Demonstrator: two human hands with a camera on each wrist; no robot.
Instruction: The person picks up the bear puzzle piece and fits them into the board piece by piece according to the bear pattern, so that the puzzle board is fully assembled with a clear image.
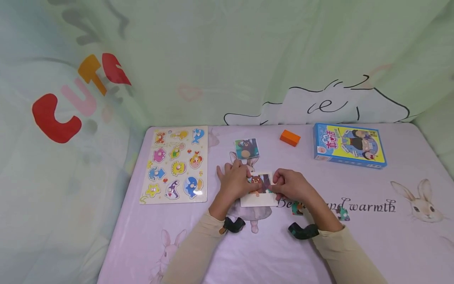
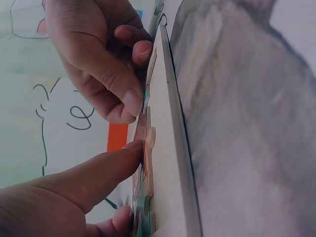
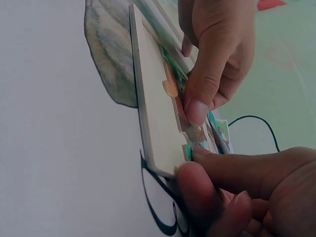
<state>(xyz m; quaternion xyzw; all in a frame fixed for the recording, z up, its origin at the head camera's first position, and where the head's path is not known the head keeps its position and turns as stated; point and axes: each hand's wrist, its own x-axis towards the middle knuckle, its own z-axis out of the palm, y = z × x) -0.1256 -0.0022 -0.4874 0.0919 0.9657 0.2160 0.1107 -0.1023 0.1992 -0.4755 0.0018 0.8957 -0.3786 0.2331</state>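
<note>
A pale wooden puzzle board (image 1: 258,200) lies in front of me, its tray partly filled with bear puzzle pieces (image 1: 256,180). My left hand (image 1: 232,179) reaches over the board's left side, with its straight thumb pressing on the bear pieces. At the right edge, my right hand (image 1: 292,184) pinches a puzzle piece with teal on it (image 3: 188,151) between thumb and curled index finger. The right thumb rests on that piece and the index finger is against the board's edge. Both thumbs almost meet; fingers hide part of the picture.
Behind the board lies a bear picture card (image 1: 247,149). Loose puzzle pieces (image 1: 343,213) lie to the right, one partly under my right forearm. A sea-animal peg board (image 1: 173,165) is at left; an orange block (image 1: 290,138) and a blue-yellow box (image 1: 349,146) stand toward the back right.
</note>
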